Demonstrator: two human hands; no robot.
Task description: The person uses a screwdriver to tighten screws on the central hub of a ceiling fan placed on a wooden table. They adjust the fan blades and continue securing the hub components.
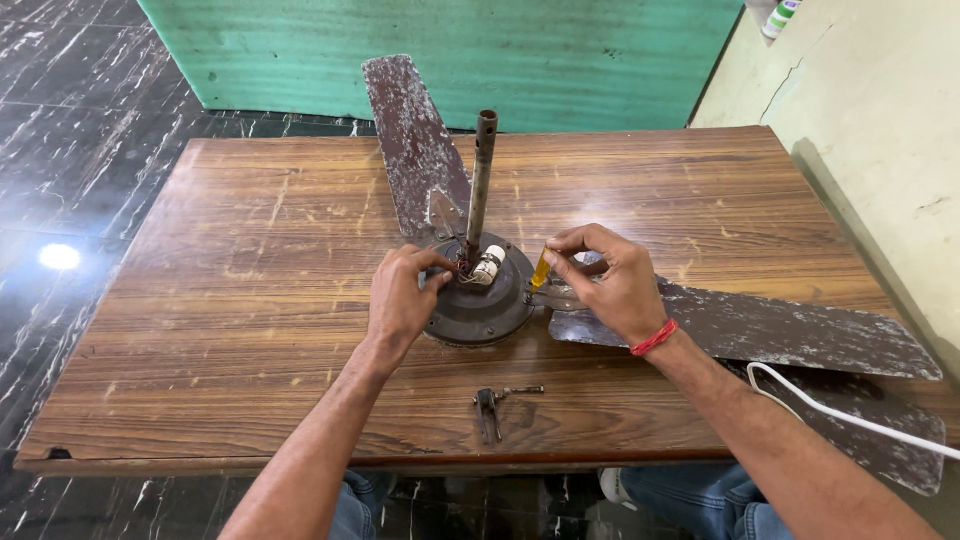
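We sat at a scratched wooden table [250, 250] on a glossy black marble floor [60, 110] that caught a bright light glare. A green board [450, 50] stood behind it, and a cracked pale wall [880, 110] ran alongside.

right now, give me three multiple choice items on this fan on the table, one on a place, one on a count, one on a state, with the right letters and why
1. Where does the small loose metal part lie?
A. on the near table edge, in front of the fan motor
B. on the floor
C. on top of a blade

2. How many fan blades show?
A. one
B. three
C. five

3. What is the right hand doing?
A. resting flat on the table
B. pinching a yellow-handled screwdriver at the motor's rim
C. holding the white cable

Answers:
1 A, it sits on bare wood between the motor and the near edge.
2 B, one points away, two lie to the right.
3 B, the fingertips close on the yellow handle, while the left hand steadies the motor.
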